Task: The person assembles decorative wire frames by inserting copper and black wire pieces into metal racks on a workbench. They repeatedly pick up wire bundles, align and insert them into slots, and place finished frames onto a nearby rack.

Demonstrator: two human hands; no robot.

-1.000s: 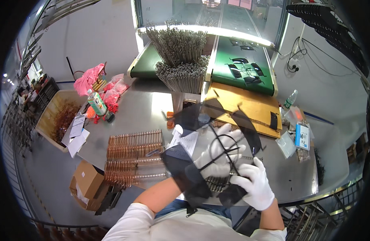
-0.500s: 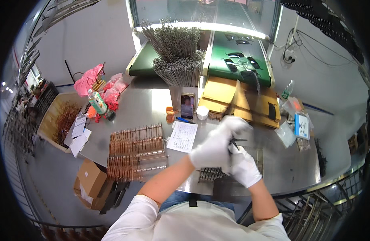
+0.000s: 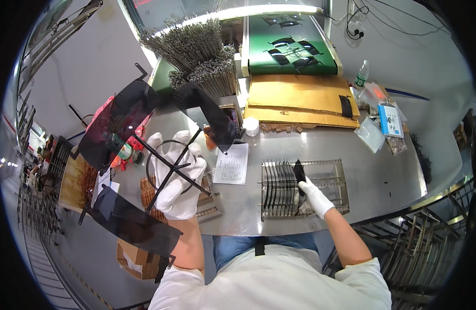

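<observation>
My left hand (image 3: 177, 194), in a white glove, is raised at the left and closed on a black wire hanger (image 3: 172, 168) with crossed rods. Several dark, curved, see-through lenses (image 3: 132, 219) hang from the ends of its rods, close to the camera. My right hand (image 3: 316, 198), also gloved, pinches a dark lens (image 3: 299, 171) standing on edge in a metal wire rack (image 3: 331, 182). Left of that lens, more dark lenses (image 3: 277, 188) stand in a row in the same rack. The right half of the rack shows bare wires.
A coppery rack (image 3: 149, 195) is partly hidden behind my left hand. Beyond are a paper sheet (image 3: 231, 164), a white jar (image 3: 251, 126), flat cardboard (image 3: 300, 95), and bundled wire hangers (image 3: 189, 49). A green conveyor belt (image 3: 266, 62) carries a hanger with lenses. A bottle (image 3: 362, 74) stands at right.
My hands, together over the rack before, have parted. The left has moved left with the hanger and its lenses, now in plain view. The right has come down to a lens in the rack.
</observation>
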